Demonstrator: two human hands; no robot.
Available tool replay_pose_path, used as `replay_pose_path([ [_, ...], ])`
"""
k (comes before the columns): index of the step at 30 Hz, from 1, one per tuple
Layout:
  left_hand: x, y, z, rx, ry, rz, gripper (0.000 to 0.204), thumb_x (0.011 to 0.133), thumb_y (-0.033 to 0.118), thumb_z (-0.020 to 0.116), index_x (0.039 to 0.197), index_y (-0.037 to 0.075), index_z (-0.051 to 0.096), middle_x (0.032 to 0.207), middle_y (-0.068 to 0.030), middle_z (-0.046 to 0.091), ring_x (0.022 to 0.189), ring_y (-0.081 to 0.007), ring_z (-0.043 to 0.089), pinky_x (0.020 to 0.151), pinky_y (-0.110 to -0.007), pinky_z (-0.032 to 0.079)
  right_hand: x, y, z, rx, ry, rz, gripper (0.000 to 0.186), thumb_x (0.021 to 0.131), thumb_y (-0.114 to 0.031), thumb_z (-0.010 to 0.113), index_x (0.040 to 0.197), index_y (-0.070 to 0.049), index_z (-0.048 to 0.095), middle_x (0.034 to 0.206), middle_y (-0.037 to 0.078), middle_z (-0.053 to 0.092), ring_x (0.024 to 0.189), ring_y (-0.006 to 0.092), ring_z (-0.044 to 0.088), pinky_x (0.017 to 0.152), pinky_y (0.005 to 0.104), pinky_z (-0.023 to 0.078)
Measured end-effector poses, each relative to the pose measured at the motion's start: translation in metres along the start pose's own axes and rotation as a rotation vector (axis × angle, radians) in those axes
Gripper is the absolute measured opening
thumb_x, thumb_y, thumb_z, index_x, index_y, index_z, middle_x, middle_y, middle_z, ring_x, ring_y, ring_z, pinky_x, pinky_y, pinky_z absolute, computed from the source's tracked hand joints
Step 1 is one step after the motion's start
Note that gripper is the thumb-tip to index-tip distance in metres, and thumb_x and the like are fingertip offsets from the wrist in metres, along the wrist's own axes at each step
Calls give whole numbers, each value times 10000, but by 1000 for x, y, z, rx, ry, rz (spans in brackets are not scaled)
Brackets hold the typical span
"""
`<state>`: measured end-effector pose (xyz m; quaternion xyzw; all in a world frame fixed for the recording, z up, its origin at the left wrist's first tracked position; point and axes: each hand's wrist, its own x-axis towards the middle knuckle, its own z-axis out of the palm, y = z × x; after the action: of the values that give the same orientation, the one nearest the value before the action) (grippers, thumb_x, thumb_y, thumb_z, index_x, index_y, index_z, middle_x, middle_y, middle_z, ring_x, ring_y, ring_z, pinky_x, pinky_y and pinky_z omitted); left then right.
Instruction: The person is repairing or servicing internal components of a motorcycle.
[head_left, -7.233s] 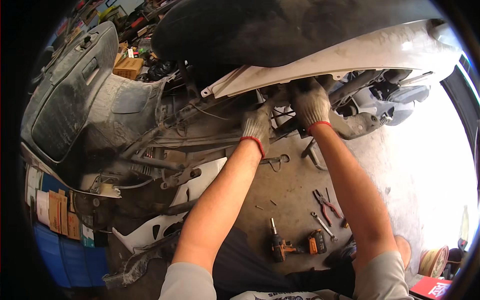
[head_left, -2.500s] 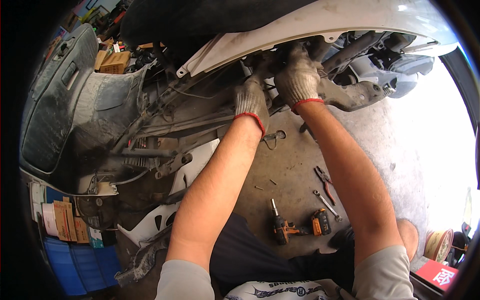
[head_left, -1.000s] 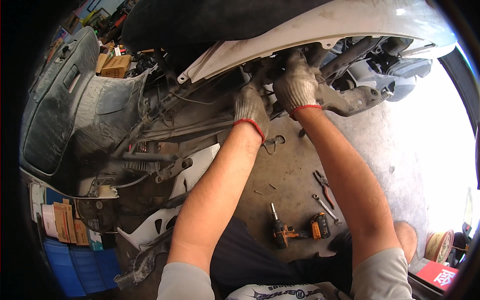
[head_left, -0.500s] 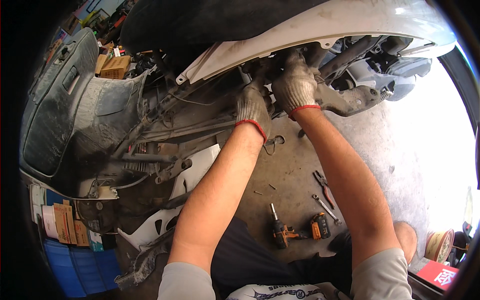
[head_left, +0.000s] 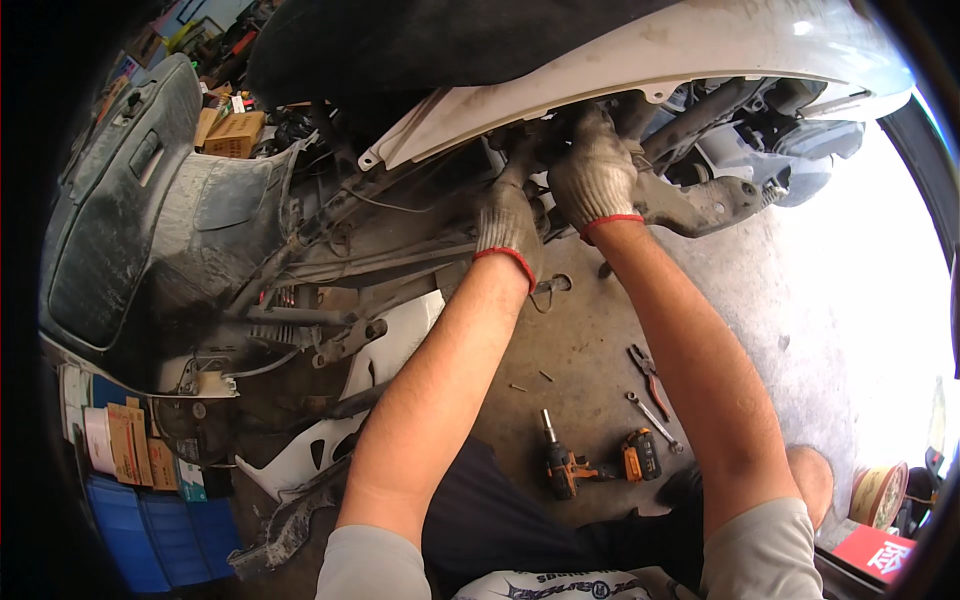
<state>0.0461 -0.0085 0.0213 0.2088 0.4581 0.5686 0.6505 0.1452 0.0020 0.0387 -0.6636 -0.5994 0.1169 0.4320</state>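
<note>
Far off to the left of my fingers hangs the grey inner liner [head_left: 120,230] of the car, dusty and curved, with cardboard boxes [head_left: 232,130] beyond it. Nearer, still left of my left hand [head_left: 508,222], run the dark suspension arms and rods [head_left: 330,280], and below them a loose white body panel [head_left: 385,350] lies on the concrete floor [head_left: 800,330].

My left hand, in a grey knit glove with a red cuff, reaches up under the edge of the white bumper [head_left: 640,60]. Its fingers go up into the shadowed metal there; I cannot tell how far they are closed or what they grip. Just below its wrist a spanner [head_left: 548,290] lies on the floor.

Just beside it, to the right, my right hand [head_left: 595,175] wears the same kind of glove. Its fingers curl narrowly around a part under the bumper, pressed against the grey metal bracket [head_left: 700,205] that juts out to the right of them.

Well below my right forearm, on the floor, lie pliers [head_left: 645,368], a small wrench [head_left: 655,418], and an orange-and-black cordless driver [head_left: 562,462] with a battery pack [head_left: 642,455] close by.
</note>
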Motion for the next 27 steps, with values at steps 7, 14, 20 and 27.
replay_pose_path([
  [7, 1, 7, -4, 120, -51, -65, 243, 927, 394, 615, 1032, 176, 633, 890, 24, 548, 798, -126, 519, 835, -463, 483, -1, 1, 7, 21, 93, 10, 350, 811, -211, 685, 1116, -60, 605, 1094, 199, 662, 1039, 383, 637, 854, 475, 510],
  [14, -6, 5, 2, 136, -30, -53, 222, 906, 413, 643, 820, 220, 576, 611, 63, 304, 494, -98, 240, 727, -409, 459, 3, 11, 10, 16, 126, -25, 363, 807, -200, 693, 1116, -38, 595, 1112, 202, 652, 1049, 393, 628, 855, 475, 508],
  [20, -2, 6, 3, 140, -36, -53, 235, 890, 438, 653, 826, 217, 606, 652, 78, 340, 563, -96, 312, 713, -374, 443, 1, -3, -3, 2, -23, 28, 483, 827, -231, 689, 1202, 21, 520, 1200, 256, 598, 1093, 407, 614, 911, 457, 511],
  [27, -11, 10, 3, 46, -33, -64, 217, 888, 396, 655, 888, 179, 644, 668, 71, 441, 575, -88, 397, 587, -287, 379, -2, -9, -4, -11, 21, 32, 496, 802, -284, 711, 1174, 7, 559, 1156, 246, 629, 1075, 397, 626, 879, 452, 522],
])
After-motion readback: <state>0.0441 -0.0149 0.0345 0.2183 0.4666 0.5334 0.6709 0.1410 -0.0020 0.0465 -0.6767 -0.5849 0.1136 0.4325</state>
